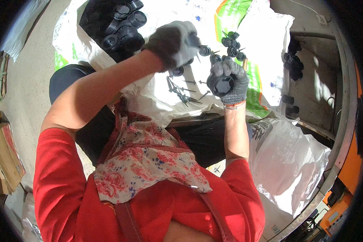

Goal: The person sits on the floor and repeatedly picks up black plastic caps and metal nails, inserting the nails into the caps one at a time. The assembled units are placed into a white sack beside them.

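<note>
Nearest the camera, a red top and a floral cloth (143, 161) hanging at the chest. Beyond it, both bare forearms raised, elbows bent, gloved hands up over the lap. Right hand (229, 82) held upright on a near-vertical forearm, grey knit glove closed around a black round knobbed cap (222, 84), cap face turned toward the camera, an orange band at the wrist. Left hand (175, 42) lifted higher and further out on a forearm slanting up from the left shoulder, wrist bent, fingers curled inward; possibly pinching a small black piece at the fingertips, but too blurred to tell for certain. Hands near each other, not touching. Below and between them, a scatter of thin dark nails (181, 90) lying on a white printed sack (266, 52) spread across the lap. Further off on the same sack, a cluster of small black caps (232, 44) just beyond the right hand. Farthest, at the upper left, a pile of larger black caps (123, 24) heaped together.
</note>
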The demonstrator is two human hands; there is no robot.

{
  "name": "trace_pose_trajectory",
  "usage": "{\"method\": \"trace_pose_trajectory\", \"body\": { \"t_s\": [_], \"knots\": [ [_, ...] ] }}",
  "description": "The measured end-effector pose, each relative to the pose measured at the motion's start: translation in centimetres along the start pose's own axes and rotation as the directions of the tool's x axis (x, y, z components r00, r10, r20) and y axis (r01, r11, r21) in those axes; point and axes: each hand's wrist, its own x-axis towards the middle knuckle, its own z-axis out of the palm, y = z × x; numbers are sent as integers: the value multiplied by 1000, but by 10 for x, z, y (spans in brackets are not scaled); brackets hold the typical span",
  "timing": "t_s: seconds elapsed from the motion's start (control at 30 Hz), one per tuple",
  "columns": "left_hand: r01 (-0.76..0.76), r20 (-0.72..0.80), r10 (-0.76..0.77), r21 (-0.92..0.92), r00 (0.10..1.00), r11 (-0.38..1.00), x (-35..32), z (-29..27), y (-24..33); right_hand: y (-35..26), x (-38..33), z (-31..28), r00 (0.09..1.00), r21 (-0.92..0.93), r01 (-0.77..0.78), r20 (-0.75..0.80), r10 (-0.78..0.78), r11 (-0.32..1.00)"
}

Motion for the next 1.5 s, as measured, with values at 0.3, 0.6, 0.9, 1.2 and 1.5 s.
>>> {"method": "trace_pose_trajectory", "body": {
  "t_s": [0.3,0.6,0.9,1.2,1.5],
  "knots": [
    [293,328,31,-878,944,378,-6,45,-42,37,30,34,833,-513,90,-431,-347,853],
    [-351,6,458,651,889,673,-21,5,-8,68,55,-38,793,-958,-99,88,-603,-270],
    [154,-422,134,582,897,798,-17,-33,-54,95,52,-133,730,-568,-442,-678,90,-695],
    [43,-234,29,297,972,954,-17,0,-43,70,33,-61,918,-765,-233,-377,124,-601],
    [460,187,-424,-253,886,851,2,23,-53,42,-4,6,952,-995,-90,-71,-298,-48]
  ]
}}
